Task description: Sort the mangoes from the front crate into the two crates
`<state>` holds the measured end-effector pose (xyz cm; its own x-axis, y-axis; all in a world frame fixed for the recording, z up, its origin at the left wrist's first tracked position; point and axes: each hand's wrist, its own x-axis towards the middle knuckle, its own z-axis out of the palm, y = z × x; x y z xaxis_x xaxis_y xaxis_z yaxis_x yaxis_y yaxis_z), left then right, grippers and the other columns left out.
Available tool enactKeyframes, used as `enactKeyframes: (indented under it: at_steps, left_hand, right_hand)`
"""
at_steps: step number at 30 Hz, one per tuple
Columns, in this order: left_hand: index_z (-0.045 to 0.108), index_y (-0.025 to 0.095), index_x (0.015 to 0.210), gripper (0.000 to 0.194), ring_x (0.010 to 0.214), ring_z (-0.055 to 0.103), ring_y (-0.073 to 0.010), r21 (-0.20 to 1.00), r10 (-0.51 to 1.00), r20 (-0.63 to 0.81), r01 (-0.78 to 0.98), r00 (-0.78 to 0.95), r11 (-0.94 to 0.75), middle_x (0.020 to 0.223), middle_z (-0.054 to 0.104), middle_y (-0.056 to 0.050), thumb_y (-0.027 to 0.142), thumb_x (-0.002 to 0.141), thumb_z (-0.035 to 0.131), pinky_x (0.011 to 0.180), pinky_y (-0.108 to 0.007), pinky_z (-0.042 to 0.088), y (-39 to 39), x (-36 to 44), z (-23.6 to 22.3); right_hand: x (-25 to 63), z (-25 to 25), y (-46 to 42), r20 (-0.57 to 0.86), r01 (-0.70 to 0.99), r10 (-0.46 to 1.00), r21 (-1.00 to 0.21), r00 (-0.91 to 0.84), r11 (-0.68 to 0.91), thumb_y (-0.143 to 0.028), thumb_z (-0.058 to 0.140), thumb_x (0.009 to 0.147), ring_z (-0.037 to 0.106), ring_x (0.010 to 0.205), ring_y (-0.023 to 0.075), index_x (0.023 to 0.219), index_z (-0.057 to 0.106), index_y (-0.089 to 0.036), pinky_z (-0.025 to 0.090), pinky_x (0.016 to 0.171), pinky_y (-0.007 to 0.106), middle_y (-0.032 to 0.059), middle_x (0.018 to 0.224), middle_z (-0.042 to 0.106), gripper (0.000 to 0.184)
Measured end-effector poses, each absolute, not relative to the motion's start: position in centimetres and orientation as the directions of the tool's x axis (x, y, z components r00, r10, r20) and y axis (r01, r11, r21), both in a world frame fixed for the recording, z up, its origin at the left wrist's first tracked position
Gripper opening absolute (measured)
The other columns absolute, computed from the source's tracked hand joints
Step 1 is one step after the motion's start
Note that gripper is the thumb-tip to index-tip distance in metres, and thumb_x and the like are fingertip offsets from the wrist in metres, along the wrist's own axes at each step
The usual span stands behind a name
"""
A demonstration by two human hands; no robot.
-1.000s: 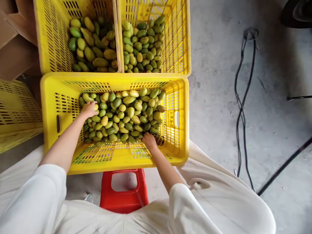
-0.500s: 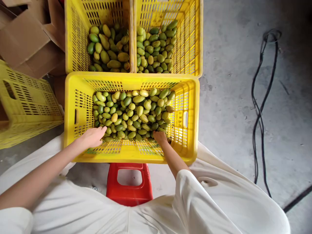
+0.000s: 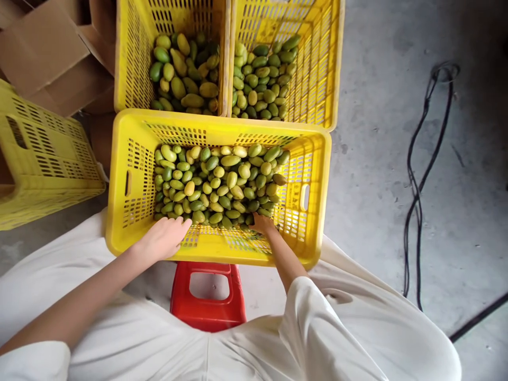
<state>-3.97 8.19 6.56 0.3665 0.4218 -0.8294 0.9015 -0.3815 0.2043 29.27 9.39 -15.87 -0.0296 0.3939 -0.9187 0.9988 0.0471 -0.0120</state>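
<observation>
A yellow plastic crate point(image 3: 218, 258) in front of me holds many small oval fruits point(image 3: 216, 185), green to yellowish. My left hand point(image 3: 169, 236) is over the crate's near side, left of its middle. Its fingers curl down and inward, their tips hidden, so I cannot see what they hold. Farther right, my right hand point(image 3: 263, 224) reaches into the near edge of the pile. Its thumb and fingers are around a dark green oval fruit, partly covered by the hand.
Two more yellow crates point(image 3: 230, 63) with similar fruit adjoin the far side. Another yellow crate point(image 3: 51, 159) lies at left, below cardboard boxes point(image 3: 43, 47). A red stool point(image 3: 208, 312) is between my legs. Black cables point(image 3: 416, 196) run along the floor at right.
My left hand has moved right along the near side of the crate. My right hand stays at the pile's near right, its thumb and fingers more visible. The view has shifted slightly.
</observation>
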Motion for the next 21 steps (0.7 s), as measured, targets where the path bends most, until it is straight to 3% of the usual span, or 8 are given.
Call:
enactKeyframes:
  at_steps: [4, 10, 15, 18, 21]
  left_hand:
    - [0.066, 0.011, 0.13, 0.039, 0.11, 0.08, -0.0402, 0.2, 0.438, -0.821, 0.903, 0.366, -0.379, 0.118, 0.078, -0.024, 0.007, 0.093, 0.056, 0.094, -0.049, 0.062, 9.2, -3.6, 7.3]
    - [0.066, 0.012, 0.129, 0.039, 0.111, 0.081, -0.0392, 0.189, 0.449, -0.811, 0.894, 0.376, -0.406, 0.119, 0.079, -0.024, 0.006, 0.091, 0.06, 0.094, -0.046, 0.063, 9.4, -3.6, 7.7]
    - [0.064, 0.012, 0.129, 0.04, 0.107, 0.081, -0.0374, 0.233, 0.527, -0.757, 0.913, 0.387, -0.336, 0.112, 0.079, -0.022, 0.002, 0.091, 0.056, 0.089, -0.042, 0.062, 9.4, -4.1, 7.8]
    - [0.062, 0.01, 0.133, 0.037, 0.111, 0.08, -0.039, 0.327, 0.564, -0.72, 0.915, 0.403, -0.236, 0.119, 0.077, -0.025, 0.009, 0.096, 0.058, 0.092, -0.044, 0.062, 9.6, -4.5, 7.5]
    - [0.06, 0.012, 0.14, 0.04, 0.119, 0.077, -0.0381, 0.446, 0.645, -0.652, 0.89, 0.399, -0.099, 0.136, 0.07, -0.024, 0.025, 0.102, 0.059, 0.104, -0.047, 0.059, 9.9, -5.1, 7.0]
  right_hand:
    - [28.9, -16.0, 9.0, -0.928, 0.998, 0.371, -0.048, -0.028, -0.045, -0.045, 0.072, 0.101, 0.069, 0.137, 0.0384, 0.165, 0.047, -0.01, 0.056, 0.101, 0.04, 0.0292, 0.148, 0.069, 0.077]
    - [29.7, -14.6, 9.0, -0.931, 0.949, 0.31, -0.256, -0.191, -0.185, -0.021, 0.078, 0.081, 0.073, 0.106, 0.029, 0.146, 0.061, -0.018, 0.056, 0.089, 0.035, 0.014, 0.122, 0.079, 0.067]
    - [30.2, -12.2, 9.2, -0.846, 0.832, 0.448, -0.453, -0.289, -0.32, -0.013, 0.064, 0.077, 0.069, 0.113, 0.0255, 0.138, 0.06, -0.019, 0.056, 0.097, 0.035, 0.0097, 0.126, 0.075, 0.062]
    - [29.7, -10.4, 9.7, -0.776, 0.66, 0.542, -0.595, -0.323, -0.458, -0.022, 0.064, 0.081, 0.069, 0.109, 0.0208, 0.129, 0.058, -0.022, 0.057, 0.094, 0.031, 0.0069, 0.126, 0.073, 0.049]
    - [28.7, -8.0, 10.6, -0.741, 0.282, 0.577, -0.668, -0.344, -0.689, -0.037, 0.084, 0.073, 0.067, 0.087, 0.0154, 0.117, 0.056, -0.025, 0.056, 0.078, 0.027, -0.0005, 0.107, 0.073, 0.055]
